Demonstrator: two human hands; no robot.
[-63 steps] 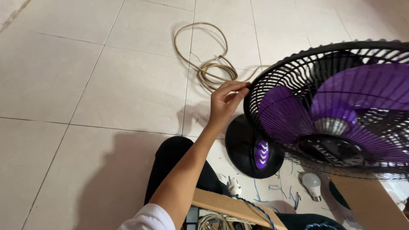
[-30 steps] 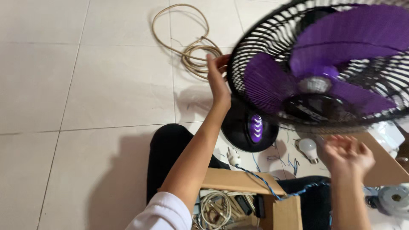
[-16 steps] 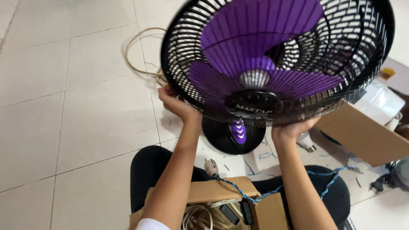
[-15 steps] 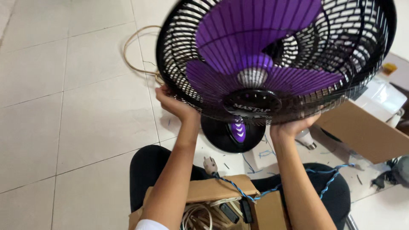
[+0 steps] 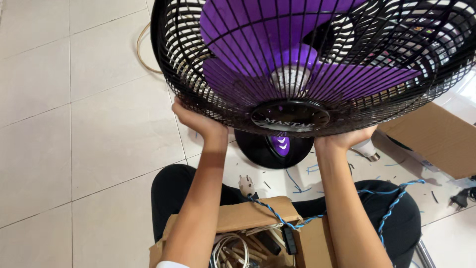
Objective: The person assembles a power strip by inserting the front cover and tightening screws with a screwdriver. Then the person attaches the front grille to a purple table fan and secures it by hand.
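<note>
Left hand [image 5: 196,119]: cupped under the left rim of the round black wire-grille fan with purple plastic blades [image 5: 307,59]; fingers curl up behind the grille and are hidden, so the grip reads as closed on the rim.
Right hand [image 5: 345,140]: pressed up against the fan's lower right rim; fingers tucked out of sight under the grille.
Fan: between the two hands, above both wrists, grille face tilted toward the camera.
Below the fingers: round black fan base [image 5: 272,149] on the pale tiled floor [image 5: 99,124].
Near the right fingers: white light bulb [image 5: 367,149].
Beneath the forearms: open brown cardboard box [image 5: 248,218], blue-and-white twisted cable [image 5: 297,223] draped over it.
</note>
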